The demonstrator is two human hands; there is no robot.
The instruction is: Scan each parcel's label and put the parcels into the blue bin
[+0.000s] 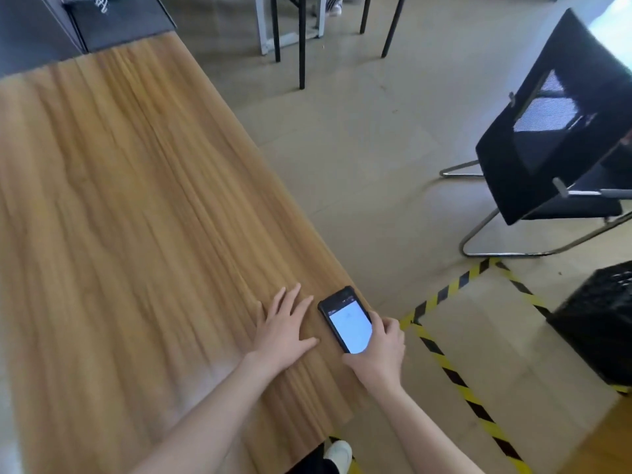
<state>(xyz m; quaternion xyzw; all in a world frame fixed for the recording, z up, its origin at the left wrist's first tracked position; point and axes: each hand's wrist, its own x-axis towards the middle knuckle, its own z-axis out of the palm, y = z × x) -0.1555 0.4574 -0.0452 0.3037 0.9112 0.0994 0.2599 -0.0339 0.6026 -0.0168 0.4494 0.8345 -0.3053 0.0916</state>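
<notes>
Phone point(345, 319) | held by right hand point(378, 357) | screen glare, unreadable | table point(136, 200) edge

Long wood-grain table point(119, 200) filling the left and centre, running from near to far. Beyond its far end, a dark grey surface point(116, 25) with a small white marking. Beige floor point(359, 138) to the right. At far centre, black and white furniture legs point(301, 39). Far right, a black chair point(554, 131) on a chrome sled frame, tilted in the wide view. Yellow-and-black hazard tape point(451, 371) marking a rectangle on the floor at near right. Black latticed crate point(602, 323) at the right edge, touching the tape line. White shoe point(338, 455) at the bottom edge, beside the table's near corner.
</notes>
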